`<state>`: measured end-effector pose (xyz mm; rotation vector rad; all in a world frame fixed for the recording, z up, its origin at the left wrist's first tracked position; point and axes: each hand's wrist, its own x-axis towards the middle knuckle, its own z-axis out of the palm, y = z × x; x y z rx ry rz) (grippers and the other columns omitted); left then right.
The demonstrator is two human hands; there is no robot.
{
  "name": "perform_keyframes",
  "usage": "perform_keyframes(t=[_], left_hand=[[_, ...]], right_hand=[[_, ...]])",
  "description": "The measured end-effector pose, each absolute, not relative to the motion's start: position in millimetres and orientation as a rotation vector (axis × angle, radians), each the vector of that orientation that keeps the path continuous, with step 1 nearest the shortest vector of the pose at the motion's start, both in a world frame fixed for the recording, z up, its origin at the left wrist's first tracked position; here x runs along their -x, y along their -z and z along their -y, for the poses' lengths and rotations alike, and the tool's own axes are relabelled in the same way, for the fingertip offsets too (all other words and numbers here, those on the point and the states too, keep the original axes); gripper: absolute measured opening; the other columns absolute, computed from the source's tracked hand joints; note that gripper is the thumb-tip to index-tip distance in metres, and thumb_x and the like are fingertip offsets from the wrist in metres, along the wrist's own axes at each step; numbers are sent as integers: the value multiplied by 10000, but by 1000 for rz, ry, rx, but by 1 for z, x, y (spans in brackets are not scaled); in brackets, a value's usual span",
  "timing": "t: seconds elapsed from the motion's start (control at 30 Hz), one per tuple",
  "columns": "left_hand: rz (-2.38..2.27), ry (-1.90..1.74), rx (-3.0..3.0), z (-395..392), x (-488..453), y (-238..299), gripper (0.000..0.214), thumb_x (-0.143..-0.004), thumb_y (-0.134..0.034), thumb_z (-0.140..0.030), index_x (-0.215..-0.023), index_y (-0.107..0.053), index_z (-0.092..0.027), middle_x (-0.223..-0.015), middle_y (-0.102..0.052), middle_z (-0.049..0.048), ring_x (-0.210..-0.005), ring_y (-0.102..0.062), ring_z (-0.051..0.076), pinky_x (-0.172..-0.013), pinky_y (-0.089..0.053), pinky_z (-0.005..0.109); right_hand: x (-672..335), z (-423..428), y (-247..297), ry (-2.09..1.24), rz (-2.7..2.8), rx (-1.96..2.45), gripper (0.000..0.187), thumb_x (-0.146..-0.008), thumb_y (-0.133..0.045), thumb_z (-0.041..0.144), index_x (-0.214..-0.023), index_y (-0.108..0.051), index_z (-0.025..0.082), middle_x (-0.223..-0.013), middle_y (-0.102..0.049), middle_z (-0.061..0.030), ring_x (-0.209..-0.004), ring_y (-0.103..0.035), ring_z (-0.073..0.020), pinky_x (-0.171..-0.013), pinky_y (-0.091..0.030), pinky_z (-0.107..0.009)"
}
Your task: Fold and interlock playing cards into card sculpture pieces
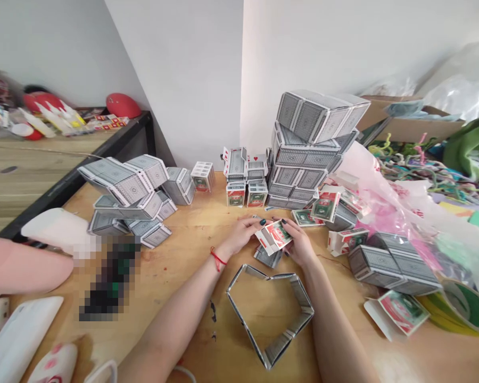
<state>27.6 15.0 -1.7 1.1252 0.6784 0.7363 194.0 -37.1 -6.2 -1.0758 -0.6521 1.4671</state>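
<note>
Between both hands, above the middle of the wooden table, is a red, green and white playing card box (277,237). My left hand (245,233) pinches its left end, thumb on top. My right hand (299,242) grips its right side, with the lower fingers partly hidden behind it. Just below the box lie grey-backed playing cards (268,257), partly covered by it. Nearer to me, a ring of joined grey-backed cards (236,308) stands on edge between my forearms.
A tall stack of card-built blocks (299,159) rises behind my right hand. More blocks (123,186) are piled at left. Empty-looking card boxes (325,205), another card block (391,266) and tape rolls (443,316) lie at right. Pink plastic (387,186) covers the far right.
</note>
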Motion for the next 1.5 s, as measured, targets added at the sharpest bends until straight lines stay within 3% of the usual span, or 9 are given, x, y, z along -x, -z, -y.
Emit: perform_keyframes(t=[0.23,0.43,0.57,0.67,0.8,0.93,1.07,1.3,1.5], left_hand=[[-574,-628,-986,-16,-24,-2,352,-673,-680,-364,-944,-668,-138,-907,-651,59,-731,-562,134,-669,-408,244],[-543,-764,-763,-18,-29,3,374,-708,-618,-456,-901,-635,-136,-786,-646,50,-698,-577,140,-644,-451,256],[-537,-738,-837,-17,-32,6,409,-701,-610,-491,-928,-561,-154,-692,-621,26,-592,-586,136,-538,-461,250],[-667,-693,-1009,-12,-36,8,344,-696,-628,-458,-821,-510,-159,-569,-558,-28,-460,-552,115,-448,-436,231],[-713,-718,-1042,-10,-39,10,349,-755,-518,-508,-721,-476,-162,-521,-524,-38,-400,-514,97,-390,-392,210],[-667,-768,-947,-16,-38,14,349,-786,-465,-488,-662,-466,-161,-511,-514,-35,-396,-486,73,-413,-381,200],[-628,-772,-878,-21,-35,16,246,-767,-520,-378,-667,-472,-159,-510,-505,-36,-408,-469,65,-414,-348,185],[-581,-710,-849,-19,-34,15,229,-808,-461,-312,-657,-494,-143,-518,-526,-14,-429,-491,80,-440,-371,198],[-453,-656,-714,-17,-29,15,69,-790,-521,-152,-739,-548,-113,-644,-602,28,-613,-595,102,-614,-480,227]], right_hand=[[-192,40,3,-1450,757,1081,323,-725,-627,395,-974,-607,189,-568,-511,44,-339,-360,-40,-258,-241,-152],[-188,36,8,-1368,740,988,312,-741,-616,368,-1017,-534,248,-657,-552,43,-382,-458,-64,-307,-356,-174],[-188,34,11,-1324,758,898,348,-735,-626,321,-1039,-458,313,-814,-597,30,-510,-579,-113,-420,-478,-230],[-189,34,14,-1282,764,844,364,-724,-640,285,-1022,-439,341,-965,-587,31,-646,-625,-136,-514,-534,-270],[-189,35,18,-1257,774,844,400,-706,-656,282,-1049,-459,338,-1041,-585,25,-764,-634,-161,-586,-566,-312],[-189,37,22,-1294,816,867,303,-694,-672,266,-976,-561,261,-1001,-633,-12,-847,-629,-194,-689,-566,-366],[-190,40,22,-1276,812,857,317,-665,-695,237,-964,-591,259,-1031,-647,-14,-902,-626,-217,-741,-556,-409],[-189,43,20,-1260,777,880,241,-680,-676,241,-910,-606,239,-940,-669,-7,-812,-647,-196,-722,-563,-401],[-190,47,17,-1256,742,890,207,-707,-652,262,-900,-580,244,-896,-672,-12,-740,-661,-192,-687,-571,-411]])
